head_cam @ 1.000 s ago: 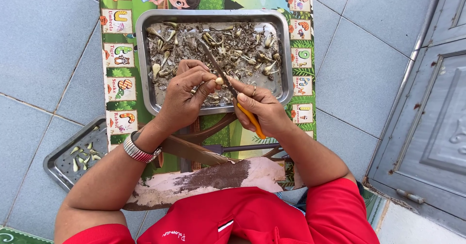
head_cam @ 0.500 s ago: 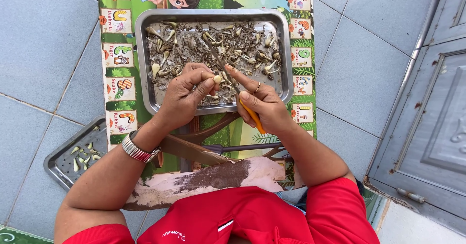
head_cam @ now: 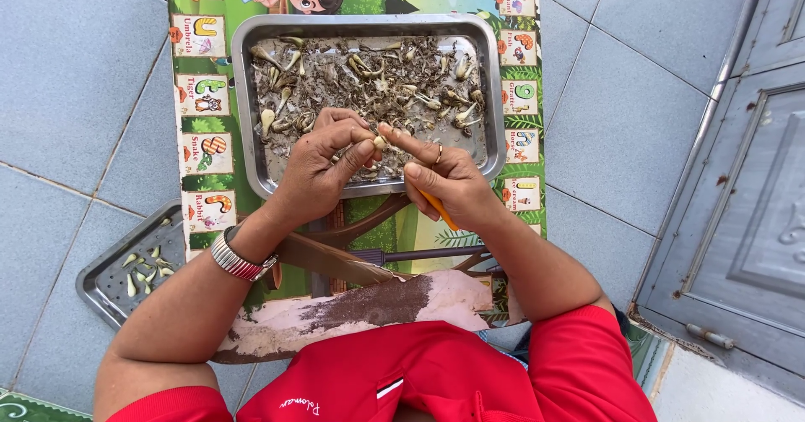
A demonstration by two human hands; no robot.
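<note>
My left hand [head_cam: 323, 170] and my right hand [head_cam: 440, 179] meet over the near edge of a steel tray [head_cam: 495, 78] filled with small pale bulbs, roots and dry husks. Together their fingertips pinch one small pale bulb [head_cam: 379, 143]. My right hand also grips a tool with an orange handle [head_cam: 438, 208], which pokes out below the palm. A metal watch sits on my left wrist [head_cam: 241, 260].
The tray rests on a colourful picture mat [head_cam: 197, 112] on a grey tiled floor. A second, smaller steel tray [head_cam: 113, 275] with a few peeled bulbs lies at the left. A stained wooden board [head_cam: 369, 304] lies before my lap. A grey metal door [head_cam: 746, 187] stands at the right.
Both hands have shifted slightly up toward the tray, and my right forefinger now stretches out onto the bulb held by my left hand.
</note>
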